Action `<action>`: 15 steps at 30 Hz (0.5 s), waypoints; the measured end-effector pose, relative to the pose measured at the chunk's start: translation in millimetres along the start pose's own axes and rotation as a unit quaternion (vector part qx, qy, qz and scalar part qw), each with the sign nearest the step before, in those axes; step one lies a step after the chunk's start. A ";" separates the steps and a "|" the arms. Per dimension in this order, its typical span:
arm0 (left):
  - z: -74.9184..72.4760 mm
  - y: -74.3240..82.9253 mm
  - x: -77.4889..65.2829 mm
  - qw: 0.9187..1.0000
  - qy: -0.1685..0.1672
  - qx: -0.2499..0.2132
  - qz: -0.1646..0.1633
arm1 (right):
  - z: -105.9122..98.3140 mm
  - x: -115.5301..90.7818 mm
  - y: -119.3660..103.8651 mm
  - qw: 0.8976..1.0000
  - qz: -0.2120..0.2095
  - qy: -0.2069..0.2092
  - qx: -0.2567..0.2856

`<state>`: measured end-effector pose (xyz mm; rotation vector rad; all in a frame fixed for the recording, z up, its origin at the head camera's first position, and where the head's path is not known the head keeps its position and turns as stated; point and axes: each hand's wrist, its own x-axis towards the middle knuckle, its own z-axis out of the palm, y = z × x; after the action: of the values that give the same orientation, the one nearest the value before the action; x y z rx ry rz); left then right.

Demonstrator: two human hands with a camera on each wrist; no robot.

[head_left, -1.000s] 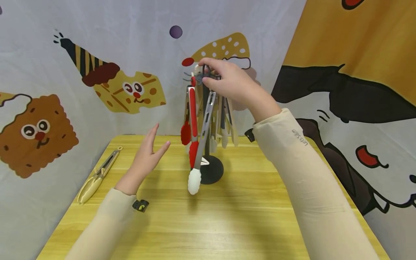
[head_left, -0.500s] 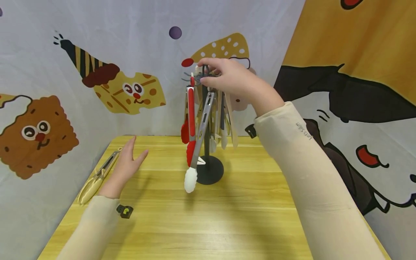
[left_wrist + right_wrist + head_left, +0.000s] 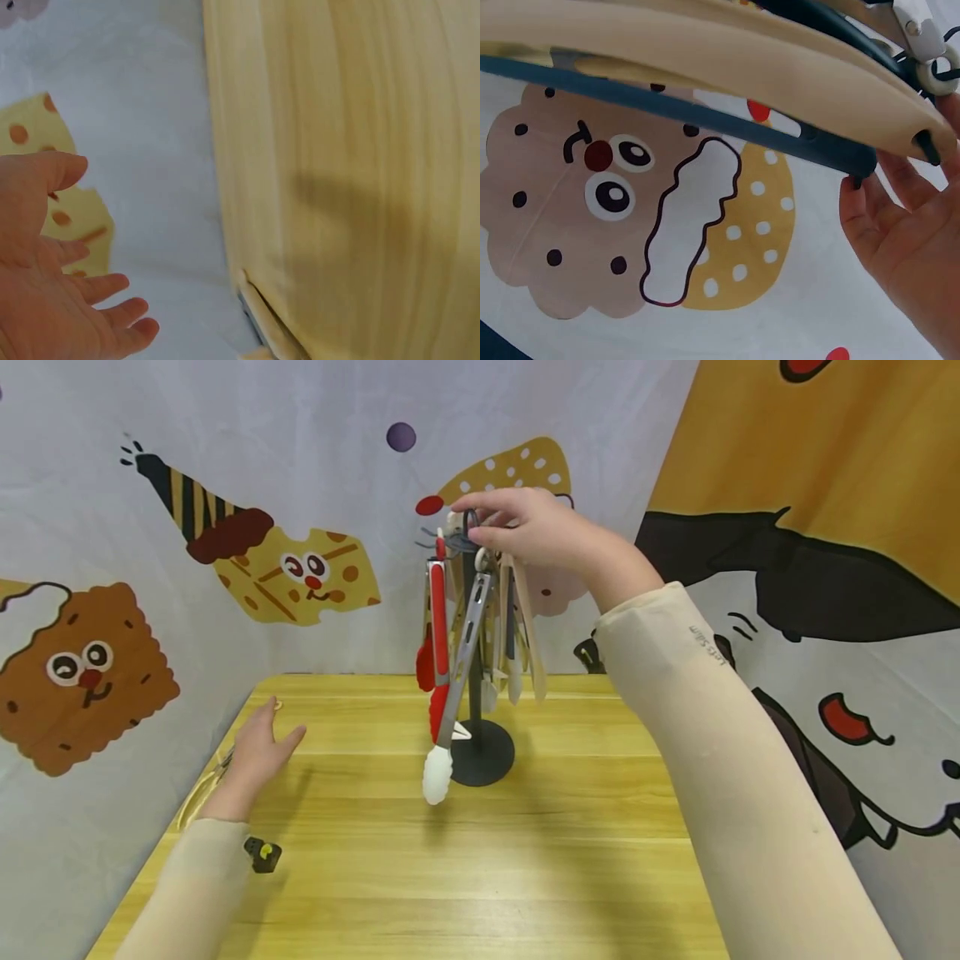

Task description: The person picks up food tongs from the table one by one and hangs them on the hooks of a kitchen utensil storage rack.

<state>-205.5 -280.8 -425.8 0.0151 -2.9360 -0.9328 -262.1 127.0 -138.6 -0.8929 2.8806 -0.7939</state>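
Cream-tipped tongs (image 3: 197, 797) with metal arms lie on the table at the far left, partly hidden behind my left hand (image 3: 253, 760). That hand is over them, its fingers spread and thumb apart; in the left wrist view the tongs (image 3: 264, 319) lie to the right of the fingers. At the middle back stands a black utensil stand (image 3: 483, 756) with several tongs hanging from its hooks. Its top loop sits between the thumb and curled fingers of my right hand (image 3: 536, 531). Red tongs (image 3: 439, 627) and white-tipped tongs (image 3: 437, 774) hang at its front.
A beige handle (image 3: 727, 64) and a dark blue one (image 3: 705, 116) hang close by the right fingers in the right wrist view. Behind the wooden table (image 3: 525, 868) hangs a cartoon-printed cloth (image 3: 322, 427).
My left hand has moved left and down to the cream-tipped tongs, now covering part of them. The right hand stays at the stand's top; the white-tipped tongs have shifted slightly left.
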 end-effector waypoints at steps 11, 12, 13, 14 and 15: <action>-10.6 -34.5 -4.4 0.994 -0.036 0.045 -0.096 | 1.1 6.8 10.2 0.997 -0.063 0.041 0.002; -11.4 -36.7 -5.2 0.993 -0.038 0.050 -0.101 | 1.5 7.4 11.1 0.997 -0.066 0.042 0.000; -11.8 -39.2 -5.6 0.992 -0.041 0.057 -0.106 | 1.7 7.9 11.9 0.997 -0.071 0.042 -0.002; -12.4 -41.2 -6.1 0.991 -0.044 0.059 -0.112 | 1.6 8.1 12.6 0.996 -0.074 0.040 -0.003; -13.0 -43.0 -6.8 0.990 -0.048 0.060 -0.118 | 1.5 8.3 13.2 0.996 -0.078 0.037 -0.002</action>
<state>-198.4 -323.2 -440.4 0.3382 -3.1270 -0.7990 -275.8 131.2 -145.1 -1.1232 2.9040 -0.8518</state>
